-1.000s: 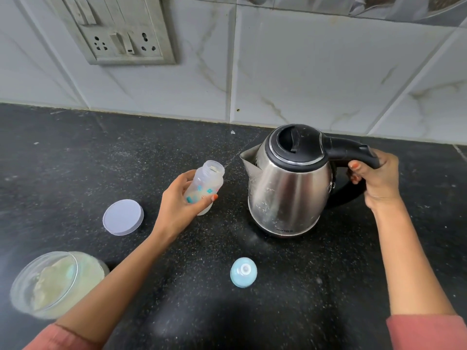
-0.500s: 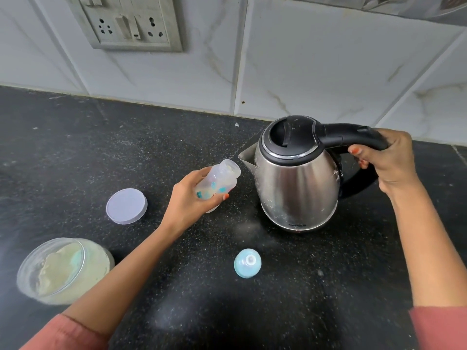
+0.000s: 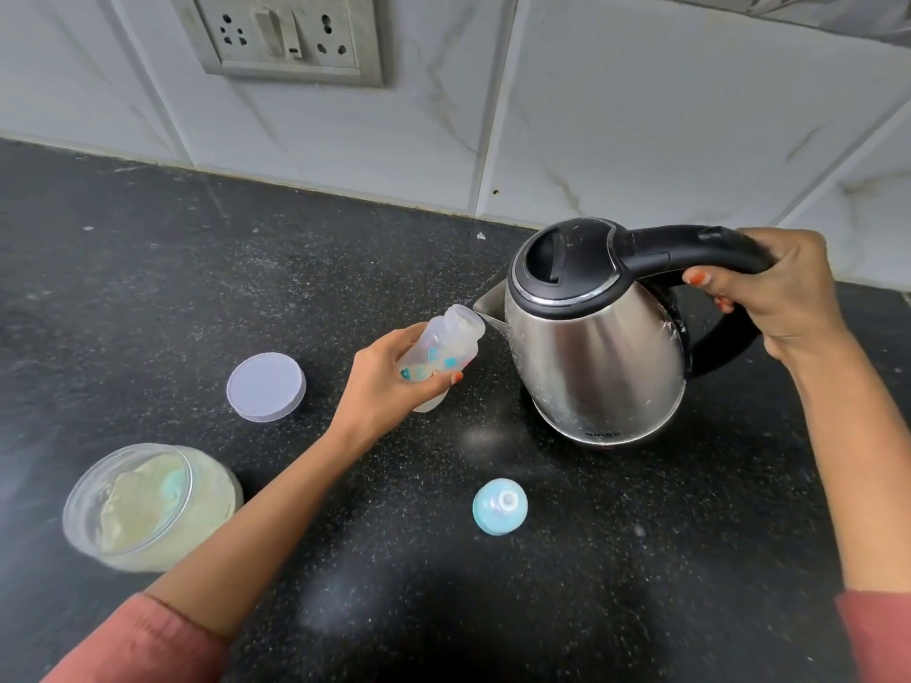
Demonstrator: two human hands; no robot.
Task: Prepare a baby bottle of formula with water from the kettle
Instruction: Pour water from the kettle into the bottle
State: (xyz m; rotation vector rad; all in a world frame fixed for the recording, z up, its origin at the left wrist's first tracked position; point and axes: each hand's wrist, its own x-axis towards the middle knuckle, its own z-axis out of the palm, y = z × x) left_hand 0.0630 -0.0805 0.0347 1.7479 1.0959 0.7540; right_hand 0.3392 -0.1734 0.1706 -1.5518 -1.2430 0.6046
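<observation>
My left hand [image 3: 382,386] grips a small clear baby bottle [image 3: 446,350] with coloured prints, tilted so that its open mouth points right. A steel kettle [image 3: 596,347] with a black lid is lifted and tipped left, its spout right at the bottle's mouth. My right hand [image 3: 774,298] grips the kettle's black handle. No water stream is visible. The bottle's blue teat cap [image 3: 499,506] lies on the black counter [image 3: 148,288] in front of the kettle. An open glass jar of pale formula powder [image 3: 148,505] stands at the front left.
The jar's round lilac lid [image 3: 266,386] lies flat on the counter left of my left hand. A wall socket plate [image 3: 286,37] is set in the marble tiles behind.
The kettle has risen off the counter and tipped left. The bottle has tilted further and its mouth has met the spout. The camera has moved in closer.
</observation>
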